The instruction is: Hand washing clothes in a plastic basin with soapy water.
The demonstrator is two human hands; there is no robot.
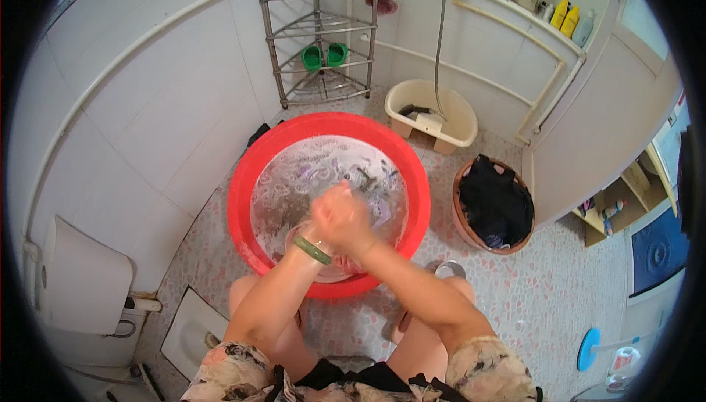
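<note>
Both my hands are pressed together over a large red basin of foamy water. My left hand, with a green bangle on its wrist, is closed against my right hand. Motion smears the fingers, and anything held between them is hidden. Purple and dark wet clothes float among the suds. Below my wrists, pinkish cloth shows near the basin's close edge.
Right of the basin stands a round tub heaped with black clothes. Behind are a cream baby bath with a shower hose and a metal corner rack with green cups. A squat toilet lies at lower left.
</note>
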